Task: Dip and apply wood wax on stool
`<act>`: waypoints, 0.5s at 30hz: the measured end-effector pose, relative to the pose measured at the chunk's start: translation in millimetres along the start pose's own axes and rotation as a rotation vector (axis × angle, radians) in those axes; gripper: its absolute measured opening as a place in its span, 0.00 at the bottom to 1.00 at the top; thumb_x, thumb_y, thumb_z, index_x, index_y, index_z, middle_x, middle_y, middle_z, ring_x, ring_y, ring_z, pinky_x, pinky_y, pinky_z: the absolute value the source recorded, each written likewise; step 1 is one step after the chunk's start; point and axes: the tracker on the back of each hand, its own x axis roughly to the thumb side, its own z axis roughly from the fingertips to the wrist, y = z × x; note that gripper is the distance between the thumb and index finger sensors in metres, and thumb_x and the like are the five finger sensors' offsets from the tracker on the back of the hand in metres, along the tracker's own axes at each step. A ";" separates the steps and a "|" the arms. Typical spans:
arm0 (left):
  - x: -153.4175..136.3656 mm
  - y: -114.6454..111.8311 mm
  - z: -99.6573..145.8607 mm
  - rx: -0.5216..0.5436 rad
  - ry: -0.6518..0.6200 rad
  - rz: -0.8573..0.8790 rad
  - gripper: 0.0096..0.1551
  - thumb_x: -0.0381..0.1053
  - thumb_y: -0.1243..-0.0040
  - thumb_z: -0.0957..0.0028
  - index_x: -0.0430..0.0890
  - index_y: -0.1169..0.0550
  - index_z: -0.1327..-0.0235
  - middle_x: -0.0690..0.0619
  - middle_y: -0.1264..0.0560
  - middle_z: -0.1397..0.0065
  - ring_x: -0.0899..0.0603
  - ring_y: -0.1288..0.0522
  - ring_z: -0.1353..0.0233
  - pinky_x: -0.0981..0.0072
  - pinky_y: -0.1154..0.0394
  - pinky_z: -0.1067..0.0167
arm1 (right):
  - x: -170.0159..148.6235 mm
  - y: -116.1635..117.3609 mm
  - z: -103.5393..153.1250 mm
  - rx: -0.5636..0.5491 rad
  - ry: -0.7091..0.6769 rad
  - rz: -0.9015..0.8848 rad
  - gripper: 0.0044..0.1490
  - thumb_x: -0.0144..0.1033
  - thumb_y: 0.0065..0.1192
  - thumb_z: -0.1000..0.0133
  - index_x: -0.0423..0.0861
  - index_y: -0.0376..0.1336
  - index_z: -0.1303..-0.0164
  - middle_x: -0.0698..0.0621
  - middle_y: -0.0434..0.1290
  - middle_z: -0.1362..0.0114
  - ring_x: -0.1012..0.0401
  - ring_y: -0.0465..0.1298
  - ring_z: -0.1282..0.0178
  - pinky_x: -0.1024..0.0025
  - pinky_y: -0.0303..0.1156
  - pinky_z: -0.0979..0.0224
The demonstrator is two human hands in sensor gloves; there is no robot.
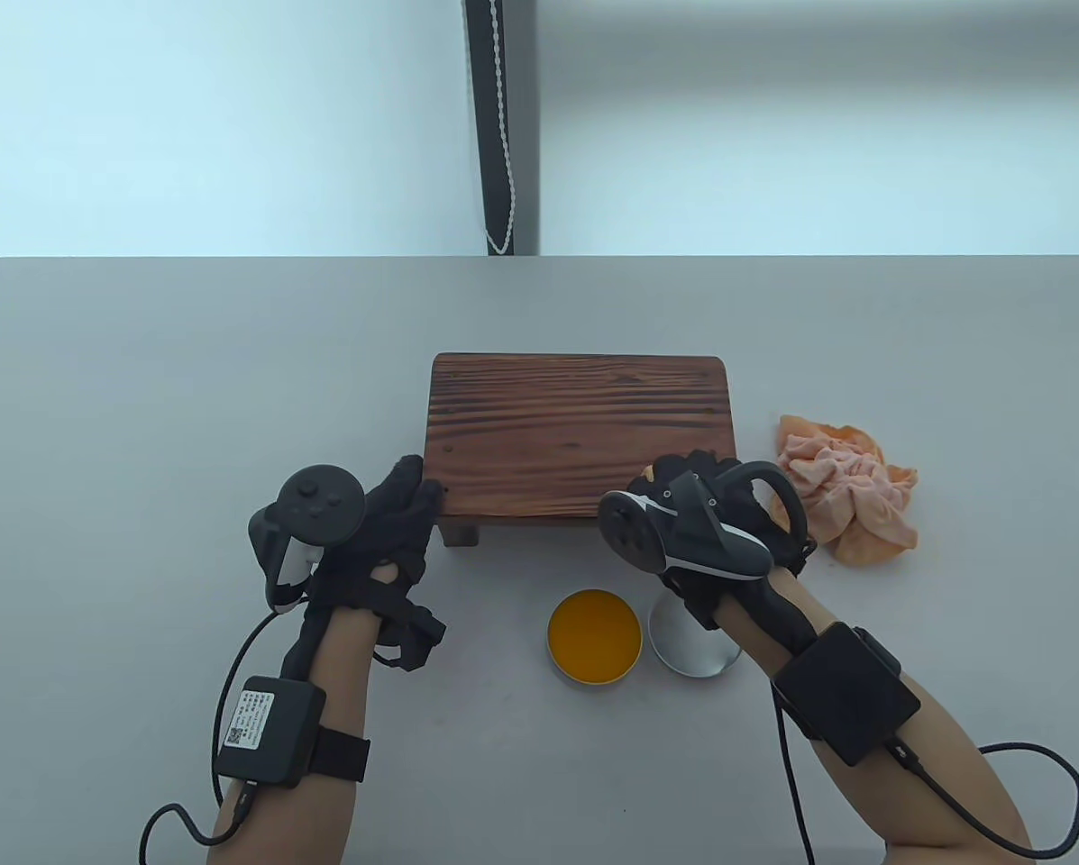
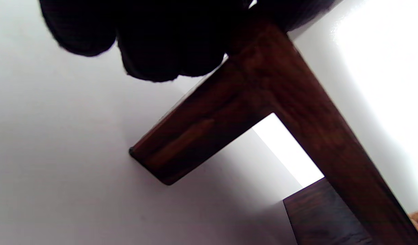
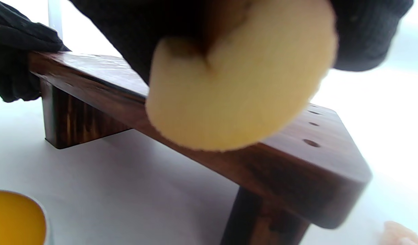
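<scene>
A dark wooden stool (image 1: 580, 432) stands mid-table. My left hand (image 1: 404, 509) grips its near left corner; in the left wrist view the fingers (image 2: 154, 44) sit above the stool's leg (image 2: 195, 136). My right hand (image 1: 692, 491) is over the stool's near right corner and holds a round pale yellow sponge pad (image 3: 236, 88), folded between the fingers just above the stool top (image 3: 297, 136). An open tin of orange wax (image 1: 593, 635) sits in front of the stool; it also shows in the right wrist view (image 3: 15, 217).
The tin's silver lid (image 1: 683, 644) lies right of the wax tin, partly under my right forearm. A crumpled peach cloth (image 1: 850, 491) lies right of the stool. A dark post with a bead cord (image 1: 501, 126) stands behind the table.
</scene>
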 end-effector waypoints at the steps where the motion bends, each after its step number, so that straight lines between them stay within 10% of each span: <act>1: -0.1 -0.1 0.0 -0.001 0.000 0.002 0.43 0.56 0.47 0.35 0.27 0.34 0.17 0.32 0.20 0.36 0.29 0.21 0.39 0.24 0.27 0.40 | -1.4 1.2 -4.0 -0.015 0.017 -0.009 0.23 0.33 0.80 0.45 0.46 0.78 0.40 0.34 0.85 0.44 0.43 0.86 0.51 0.38 0.82 0.45; 15: 0.9 -0.8 -0.1 0.002 -0.006 -0.018 0.43 0.55 0.48 0.35 0.26 0.34 0.18 0.32 0.20 0.36 0.29 0.20 0.39 0.24 0.27 0.40 | -10.7 2.6 0.6 -0.013 0.037 -0.007 0.22 0.34 0.79 0.45 0.47 0.79 0.40 0.34 0.85 0.44 0.43 0.86 0.51 0.38 0.82 0.45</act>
